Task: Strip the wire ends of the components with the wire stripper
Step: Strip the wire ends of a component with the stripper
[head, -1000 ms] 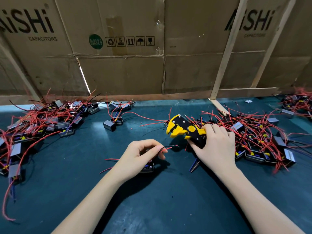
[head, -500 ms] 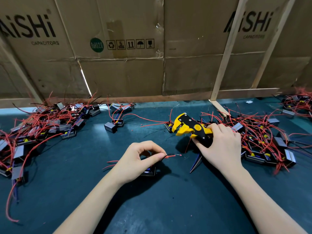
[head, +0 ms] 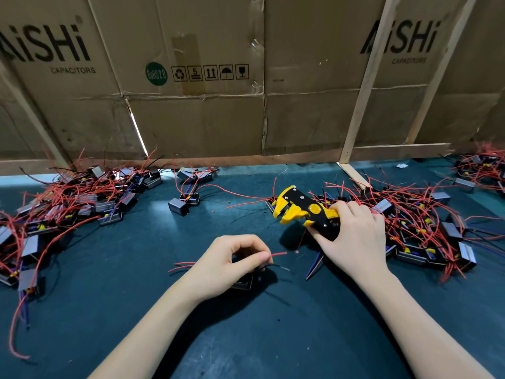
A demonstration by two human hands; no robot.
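red wire (head: 276,254) sits pinched in my left hand (head: 226,265), its component (head: 243,283) beneath on the surface. my right hand (head: 352,242), gripping the stripper (head: 300,210), has drawn back from it, so i judge this end done.

The table (head: 114,310) has a dark green top. A big pile of little boxes with red wires (head: 68,209) lies on its left side. Another big pile (head: 415,222) lies on the right, and a smaller pile (head: 483,168) sits in the far right corner. One small gray box (head: 179,206) lies alone near the middle. A tiny red bit (head: 297,252) lies on the top too.
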